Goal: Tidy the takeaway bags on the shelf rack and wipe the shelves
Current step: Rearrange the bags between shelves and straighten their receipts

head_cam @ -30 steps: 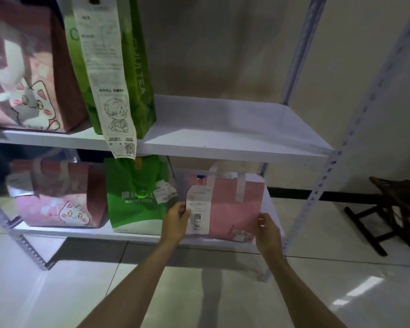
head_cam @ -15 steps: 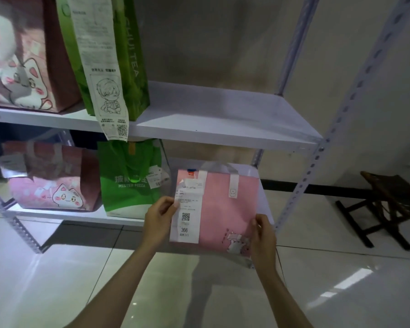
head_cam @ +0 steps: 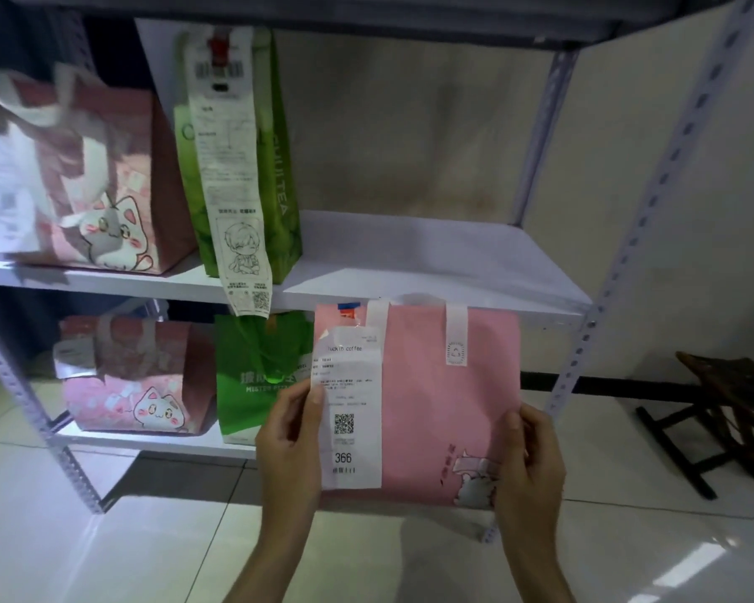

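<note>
- Pink bag (head_cam: 445,402) held upright in front of the rack, clear of both shelves, its top edge level with the front lip of the middle shelf (head_cam: 432,254).
- Left hand (head_cam: 290,446): grip closed on the bag's left edge. Thumb lies on the front, pressing the left margin of the receipt (head_cam: 351,411); the fingers wrap behind the bag and are hidden.
- Right hand (head_cam: 529,459): grip closed on the lower right corner of the bag. Thumb on the front face beside the cat print; fingers behind, hidden.
- Receipt stuck to the bag's front left, hanging nearly full height. Reads "luckin coffee", QR code, number 366.
- Two white handle straps on the bag's front; the right one carries a small badge.
- Middle shelf: right part bare. At the left, a pink cat bag (head_cam: 101,189) and, just beside it, a tall green bag (head_cam: 275,167) with a long receipt (head_cam: 231,167) hanging down past the shelf's front lip.
- Lower shelf (head_cam: 149,441): a second cat bag (head_cam: 136,380) at left, a green pizza bag (head_cam: 253,376) just beside it. The held bag overlaps the pizza bag's right edge in view; whether they touch cannot be told.
- Dark wooden stool (head_cam: 732,415) on the tiled floor, right of the rack, well apart from it.
- Left side of the frame is blurred; print on the upper cat bag's slip is unreadable.
</note>
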`<action>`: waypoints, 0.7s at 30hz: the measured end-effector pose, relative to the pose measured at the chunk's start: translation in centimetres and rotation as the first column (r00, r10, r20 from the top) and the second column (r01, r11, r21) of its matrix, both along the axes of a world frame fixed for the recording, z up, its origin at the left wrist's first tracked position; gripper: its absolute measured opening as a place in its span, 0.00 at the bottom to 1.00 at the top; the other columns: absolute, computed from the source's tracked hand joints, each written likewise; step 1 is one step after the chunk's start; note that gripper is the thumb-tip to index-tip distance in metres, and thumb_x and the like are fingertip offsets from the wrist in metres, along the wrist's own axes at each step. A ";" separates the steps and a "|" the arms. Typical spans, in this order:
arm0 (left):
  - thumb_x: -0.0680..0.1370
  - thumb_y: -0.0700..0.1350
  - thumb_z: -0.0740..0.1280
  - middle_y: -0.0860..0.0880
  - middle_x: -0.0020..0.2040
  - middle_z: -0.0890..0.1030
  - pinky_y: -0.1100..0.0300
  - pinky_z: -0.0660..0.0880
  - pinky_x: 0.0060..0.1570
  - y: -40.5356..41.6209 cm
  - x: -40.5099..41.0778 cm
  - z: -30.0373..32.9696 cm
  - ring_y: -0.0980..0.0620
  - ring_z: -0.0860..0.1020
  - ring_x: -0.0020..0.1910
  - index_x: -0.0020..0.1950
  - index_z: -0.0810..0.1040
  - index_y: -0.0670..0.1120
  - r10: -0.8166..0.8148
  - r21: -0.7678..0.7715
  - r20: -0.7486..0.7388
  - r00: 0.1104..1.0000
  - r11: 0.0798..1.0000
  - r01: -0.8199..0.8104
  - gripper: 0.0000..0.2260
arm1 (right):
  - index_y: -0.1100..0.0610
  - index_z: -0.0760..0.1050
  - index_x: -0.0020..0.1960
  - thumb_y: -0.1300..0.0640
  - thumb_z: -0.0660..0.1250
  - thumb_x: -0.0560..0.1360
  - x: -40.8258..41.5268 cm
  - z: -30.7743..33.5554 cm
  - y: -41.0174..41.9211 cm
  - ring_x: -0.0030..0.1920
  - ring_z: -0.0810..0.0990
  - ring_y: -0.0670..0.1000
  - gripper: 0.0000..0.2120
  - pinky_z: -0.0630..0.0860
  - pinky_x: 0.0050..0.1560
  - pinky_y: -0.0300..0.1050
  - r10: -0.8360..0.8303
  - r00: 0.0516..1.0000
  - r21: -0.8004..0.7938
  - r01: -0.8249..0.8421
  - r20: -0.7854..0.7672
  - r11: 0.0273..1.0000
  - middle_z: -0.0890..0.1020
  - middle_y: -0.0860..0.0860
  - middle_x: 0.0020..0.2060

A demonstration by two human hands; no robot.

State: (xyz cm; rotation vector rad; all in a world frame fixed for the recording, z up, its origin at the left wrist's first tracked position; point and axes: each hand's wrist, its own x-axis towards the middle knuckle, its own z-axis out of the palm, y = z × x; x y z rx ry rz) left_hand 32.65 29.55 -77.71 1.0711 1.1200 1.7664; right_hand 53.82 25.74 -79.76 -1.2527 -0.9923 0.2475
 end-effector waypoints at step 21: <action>0.83 0.49 0.66 0.51 0.52 0.85 0.63 0.81 0.46 10.2 2.2 17.7 0.57 0.84 0.50 0.59 0.78 0.44 -0.030 0.344 0.015 0.999 0.939 0.023 0.10 | 0.57 0.74 0.56 0.55 0.58 0.86 2.1 17.8 11.5 0.42 0.76 0.36 0.08 0.74 0.43 0.35 -0.048 0.996 0.287 0.024 0.075 0.958 0.78 0.36 0.42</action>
